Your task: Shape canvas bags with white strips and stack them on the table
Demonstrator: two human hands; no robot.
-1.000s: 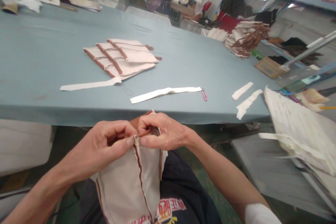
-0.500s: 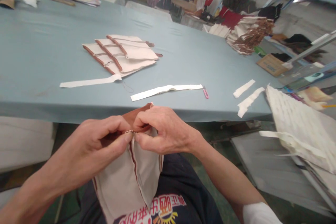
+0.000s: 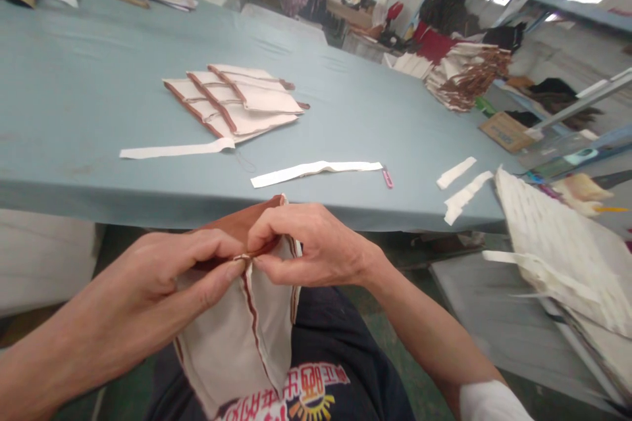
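Note:
A cream fabric bag [image 3: 222, 348] with brown lining and a brown-edged seam down its side hangs over my lap. My left hand [image 3: 192, 276] pinches its top edge just left of that seam, thumb in front and fingers behind. Right beside it, my right hand [image 3: 301, 243] grips the same edge with thumb and curled forefinger. The fingertips of both hands almost meet at the top of the seam. Brown lining [image 3: 247, 220] shows behind the fingers. Whatever small detail lies between the fingertips is hidden.
On the blue-green table [image 3: 355, 118] lie a fanned stack of cream pieces with brown edging [image 3: 247, 102], white strips [image 3: 316, 171] and a pink thread snipper [image 3: 388, 177]. A larger pile [image 3: 467, 75] sits at the far right. White fabric [image 3: 553, 256] covers a surface at right.
The view has shifted slightly. Both hands keep their pinch on the bag's edge, and the bag's top has opened a little, showing more brown lining.

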